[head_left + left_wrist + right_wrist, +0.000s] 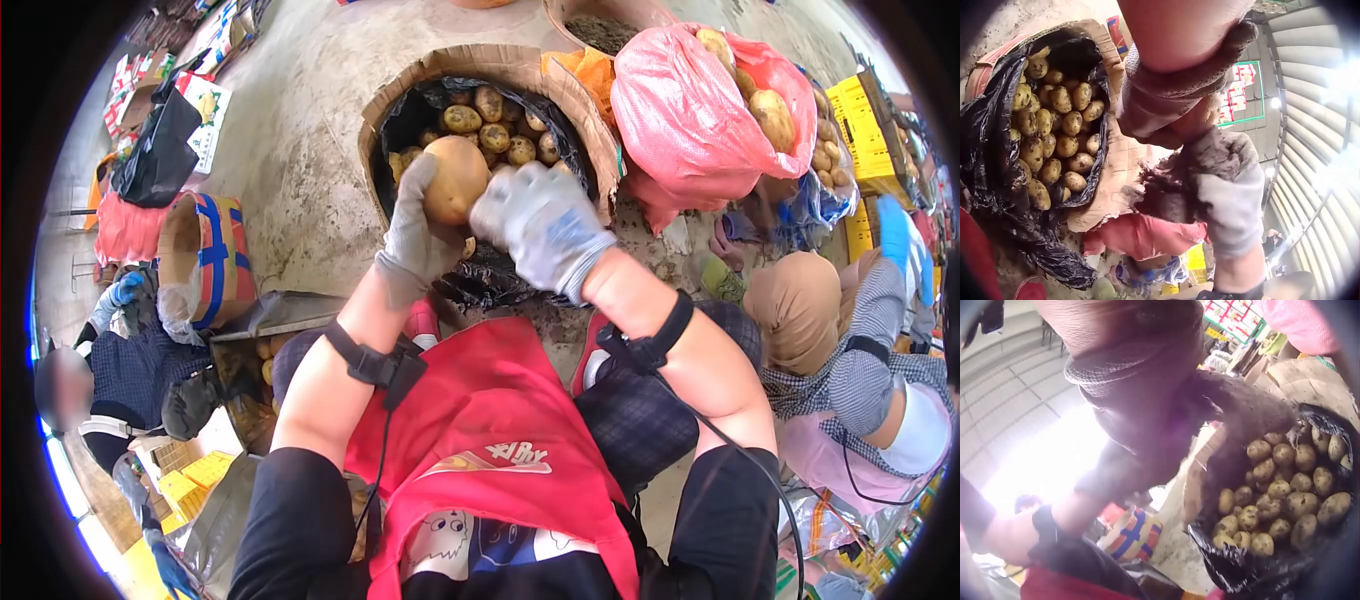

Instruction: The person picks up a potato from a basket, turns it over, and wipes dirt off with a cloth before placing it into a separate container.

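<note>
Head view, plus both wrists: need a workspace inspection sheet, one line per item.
Surface: concrete floor, stained.
Job's things: large potato, gripped in the left hand; smaller potatoes, dirt-specked, inside a cardboard drum with black liner.
Clutter: pink sack of potatoes right of the drum; black bag off left.
Grippers: both gloved; right hand beside the large potato, fingers curled, contents unclear.
Cables: one from each wrist strap, trailing towards the body.
Surroundings: people on both sides; yellow crates at right.

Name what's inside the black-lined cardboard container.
Potatoes, many dirt-specked, within the black liner. Their top layer hides anything deeper; in the head view, the potato in the left hand blocks part.
</note>
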`<act>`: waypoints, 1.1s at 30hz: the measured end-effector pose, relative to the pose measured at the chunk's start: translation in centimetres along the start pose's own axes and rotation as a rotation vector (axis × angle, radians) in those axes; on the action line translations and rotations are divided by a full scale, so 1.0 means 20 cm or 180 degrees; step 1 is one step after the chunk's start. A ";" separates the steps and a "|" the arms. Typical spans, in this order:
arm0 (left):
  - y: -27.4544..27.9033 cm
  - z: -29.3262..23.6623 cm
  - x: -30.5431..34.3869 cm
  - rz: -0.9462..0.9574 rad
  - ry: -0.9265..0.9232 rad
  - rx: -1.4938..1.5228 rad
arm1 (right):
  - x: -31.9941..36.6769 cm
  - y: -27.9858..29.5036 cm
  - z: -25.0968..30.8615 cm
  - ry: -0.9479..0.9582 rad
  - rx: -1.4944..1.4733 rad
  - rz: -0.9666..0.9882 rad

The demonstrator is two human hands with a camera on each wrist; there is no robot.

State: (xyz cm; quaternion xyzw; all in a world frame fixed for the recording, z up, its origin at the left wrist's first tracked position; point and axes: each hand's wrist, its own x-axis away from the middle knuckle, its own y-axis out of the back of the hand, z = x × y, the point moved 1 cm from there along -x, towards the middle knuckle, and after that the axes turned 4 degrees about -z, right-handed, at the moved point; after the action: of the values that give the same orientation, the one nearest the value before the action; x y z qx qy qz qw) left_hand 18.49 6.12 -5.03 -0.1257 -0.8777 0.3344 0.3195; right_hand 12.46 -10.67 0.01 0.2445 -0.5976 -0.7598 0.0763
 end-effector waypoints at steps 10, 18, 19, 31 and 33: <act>0.00 -0.12 0.06 0.0530 0.0569 0.0363 | 0.00 0.03 -0.22 -0.1027 -0.0800 -0.0236; 0.02 -0.06 0.03 0.0449 -0.0004 0.0087 | 0.05 0.01 -0.01 0.0103 -0.0425 0.0012; 0.02 -0.08 0.03 0.0452 -0.0025 0.0086 | 0.05 0.05 0.02 0.0016 -0.0282 0.0248; -0.09 -0.13 0.12 0.0557 -0.0988 -0.2222 | 0.03 0.10 -0.23 -0.0957 -0.0165 -0.0328; -0.07 -0.10 0.11 0.0475 -0.1374 -0.3015 | 0.02 0.14 -0.18 -0.0747 -0.0378 -0.0356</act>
State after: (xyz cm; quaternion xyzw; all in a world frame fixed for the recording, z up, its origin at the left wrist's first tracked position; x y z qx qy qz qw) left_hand 18.05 6.95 -1.89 -0.2468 -0.9672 -0.0588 0.0149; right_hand 13.28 -14.65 1.93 0.1820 -0.5419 -0.8202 -0.0223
